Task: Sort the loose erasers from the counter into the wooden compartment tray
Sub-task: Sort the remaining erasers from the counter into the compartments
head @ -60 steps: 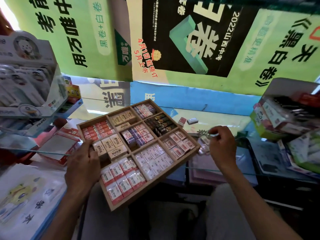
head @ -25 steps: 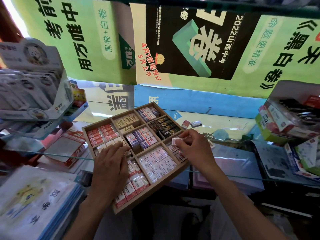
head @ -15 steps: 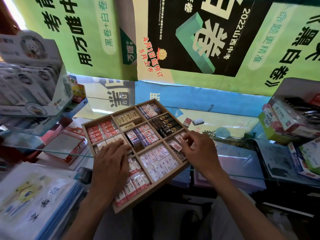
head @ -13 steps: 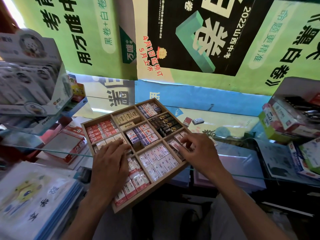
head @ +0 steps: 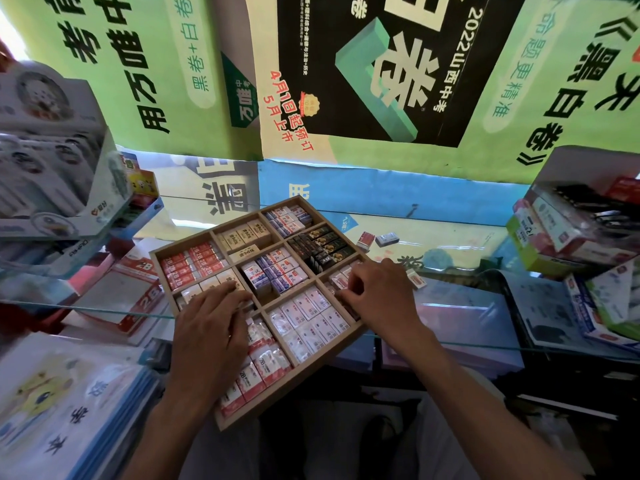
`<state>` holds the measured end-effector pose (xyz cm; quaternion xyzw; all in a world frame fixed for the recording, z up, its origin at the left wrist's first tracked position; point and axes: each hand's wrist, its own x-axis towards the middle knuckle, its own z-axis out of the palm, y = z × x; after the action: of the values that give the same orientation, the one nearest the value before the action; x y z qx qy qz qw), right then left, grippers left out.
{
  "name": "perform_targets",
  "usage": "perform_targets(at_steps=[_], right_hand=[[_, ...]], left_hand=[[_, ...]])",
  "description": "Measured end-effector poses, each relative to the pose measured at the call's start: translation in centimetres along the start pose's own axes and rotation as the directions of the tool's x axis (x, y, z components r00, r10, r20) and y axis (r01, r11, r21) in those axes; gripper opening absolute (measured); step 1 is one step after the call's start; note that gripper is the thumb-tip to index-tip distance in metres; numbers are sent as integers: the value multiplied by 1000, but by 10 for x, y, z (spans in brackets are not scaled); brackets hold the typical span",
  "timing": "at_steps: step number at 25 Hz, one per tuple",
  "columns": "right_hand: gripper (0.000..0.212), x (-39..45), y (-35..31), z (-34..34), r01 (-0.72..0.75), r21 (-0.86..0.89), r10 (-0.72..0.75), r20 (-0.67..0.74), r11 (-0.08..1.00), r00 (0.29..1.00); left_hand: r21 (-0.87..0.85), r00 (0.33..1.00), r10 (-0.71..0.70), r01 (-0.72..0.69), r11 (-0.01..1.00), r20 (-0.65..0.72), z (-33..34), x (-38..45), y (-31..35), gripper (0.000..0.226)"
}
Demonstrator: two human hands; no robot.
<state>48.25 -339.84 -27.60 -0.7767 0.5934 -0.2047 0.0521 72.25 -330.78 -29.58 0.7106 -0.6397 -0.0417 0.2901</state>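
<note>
Head view: tray (head: 313, 375) on tabletop (head: 450, 244), both hands in it.
Right hand (head: 377, 296), back from tabletop, fingers curled on erasers (head: 341, 280) in right compartment, just seated; left hand (head: 211, 327) flat, released. Two loose erasers (head: 377, 239) remain.

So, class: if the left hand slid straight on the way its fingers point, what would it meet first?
The left hand lies on the wooden tray, fingers pointing up and right. Probably first the cream-labelled erasers at its fingertips, then the divider beyond; depth is hard to judge.
</note>
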Motion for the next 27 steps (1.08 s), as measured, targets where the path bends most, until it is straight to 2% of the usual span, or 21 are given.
perform_targets(at_steps=[2,4,5,7,9,13,17,19,21,23,25,27], right_hand=[[25,-4,7,-4,-24,163,39,-88,986,995],[12,-6,34,-9,-142,335,223,-219,932,950],[4,-8,51,-11,-199,344,289,-234,918,928],[15,-14,82,-12,-266,219,301,-150,939,942],[17,-19,101,-8,-243,140,255,-79,960,964],[14,-16,110,-11,-313,184,332,-85,932,939],[20,-12,123,-13,-407,22,408,-57,913,911],[19,-17,127,-13,-349,32,350,-93,937,932],[19,-21,125,-9,-181,92,189,-92,979,978],[22,-24,121,-6,-88,88,94,-72,992,993],[30,-28,119,-3,-73,16,74,-81,997,994],[27,-29,118,-3,-106,-76,97,-111,992,989]], left_hand=[[1,1000,-7,7,1000,4,0,-1,0,38],[2,1000,-9,9,1000,8,0,-1,1,39],[1,1000,-7,7,1000,6,0,-1,1,39],[-4,1000,-5,5,1000,-3,-1,0,2,38],[-12,1000,-8,8,1000,-5,-1,0,3,39],[-3,1000,-5,5,1000,-4,-1,0,4,39],[-1,1000,-6,6,1000,-11,-2,0,5,39],[3,1000,-8,8,1000,-7,-1,-1,5,39],[3,1000,-5,5,1000,-8,-2,-1,5,38],[8,1000,-4,4,1000,-7,-1,-1,5,38],[7,1000,-6,6,1000,-2,-2,-1,4,38],[3,1000,-6,6,1000,-1,-2,-1,5,39]])
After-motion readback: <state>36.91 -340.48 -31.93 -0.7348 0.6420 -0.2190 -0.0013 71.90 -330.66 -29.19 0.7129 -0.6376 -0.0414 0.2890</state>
